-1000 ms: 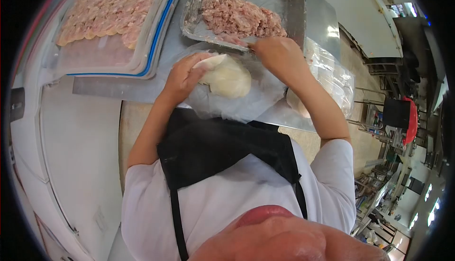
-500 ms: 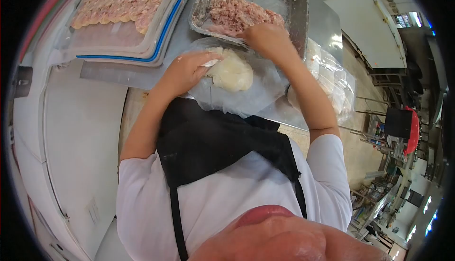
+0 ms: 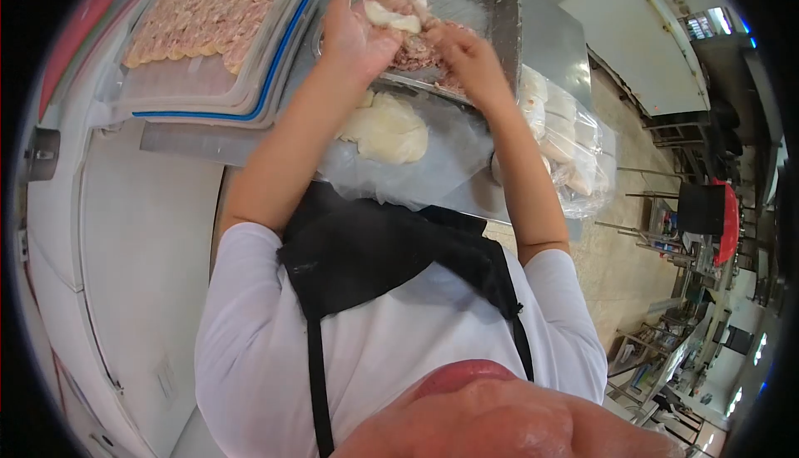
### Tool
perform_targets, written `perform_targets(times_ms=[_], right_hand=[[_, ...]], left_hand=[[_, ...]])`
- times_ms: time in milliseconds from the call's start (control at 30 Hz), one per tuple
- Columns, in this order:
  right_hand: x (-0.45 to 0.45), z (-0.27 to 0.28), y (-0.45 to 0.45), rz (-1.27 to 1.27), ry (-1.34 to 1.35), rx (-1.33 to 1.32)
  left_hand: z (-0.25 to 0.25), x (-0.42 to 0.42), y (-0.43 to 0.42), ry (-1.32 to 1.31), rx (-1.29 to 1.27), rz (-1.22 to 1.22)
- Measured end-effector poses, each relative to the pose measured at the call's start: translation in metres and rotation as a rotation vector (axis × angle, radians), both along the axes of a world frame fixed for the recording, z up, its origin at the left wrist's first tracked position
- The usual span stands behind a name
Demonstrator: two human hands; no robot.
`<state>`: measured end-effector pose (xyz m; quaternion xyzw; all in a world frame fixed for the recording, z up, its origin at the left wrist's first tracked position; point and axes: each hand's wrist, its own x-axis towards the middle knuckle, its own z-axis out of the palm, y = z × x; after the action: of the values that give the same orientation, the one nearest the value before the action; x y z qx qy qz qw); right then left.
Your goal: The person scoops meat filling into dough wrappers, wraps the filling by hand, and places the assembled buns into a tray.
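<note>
My left hand (image 3: 356, 42) is raised over the near left part of the metal tray, palm turned up. A pale dumpling wrapper (image 3: 391, 17) lies across its fingers. Inside the tray (image 3: 504, 34) is a heap of pink minced meat (image 3: 418, 54). My right hand (image 3: 468, 63) reaches over the tray's near side, its fingers curled together at the meat; the fingertips are partly hidden. Below the hands, a stack of pale wrappers (image 3: 387, 132) rests on a clear plastic sheet (image 3: 449, 146).
At the left stands a plastic container with a blue rim (image 3: 287, 54), bearing rows of filled dumplings (image 3: 204, 13). Plastic-wrapped white packs (image 3: 570, 138) sit at the right of the steel table (image 3: 556, 38). A white cabinet or freezer (image 3: 150, 267) is on my left.
My left hand has moved up from the wrapper stack to the tray, carrying one wrapper. My right hand stays at the meat, shifted slightly.
</note>
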<state>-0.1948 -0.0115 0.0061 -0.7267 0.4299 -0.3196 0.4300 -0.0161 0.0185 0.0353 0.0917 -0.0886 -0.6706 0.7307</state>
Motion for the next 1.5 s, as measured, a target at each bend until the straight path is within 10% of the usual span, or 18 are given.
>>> perform_targets(times_ms=[100,167,233,467,733,1033,1233,1433,1500], right_hand=[[-0.01,0.013,0.009,0.037,0.32,-0.301],[-0.025,0.025,0.009,0.084,0.527,-0.456],[-0.024,0.041,0.018,0.066,0.524,-0.587],[-0.012,0.079,0.028,0.107,0.972,-0.568],[-0.008,0.054,0.011,0.172,0.383,-0.515],[-0.028,0.078,0.022,0.166,0.224,0.131],[-0.036,0.041,0.019,0.273,0.165,0.161],[-0.057,0.006,-0.016,0.337,0.27,-0.348],[-0.062,0.017,-0.017,0.214,0.439,-0.515]], left_hand=[[-0.069,0.03,-0.047,0.264,-0.448,-0.315],[-0.081,0.038,-0.056,0.276,-0.397,-0.265],[-0.031,0.018,-0.024,-0.009,0.268,0.199],[-0.019,0.034,-0.02,-0.109,0.302,0.13],[-0.024,0.046,-0.021,0.108,0.149,0.01],[-0.004,0.056,0.0,-1.438,-0.418,0.236],[0.024,0.064,0.007,-1.72,-0.359,-0.278],[-0.007,0.05,0.002,-2.205,-0.407,0.037],[-0.018,0.049,-0.018,-1.93,-0.29,-0.221]])
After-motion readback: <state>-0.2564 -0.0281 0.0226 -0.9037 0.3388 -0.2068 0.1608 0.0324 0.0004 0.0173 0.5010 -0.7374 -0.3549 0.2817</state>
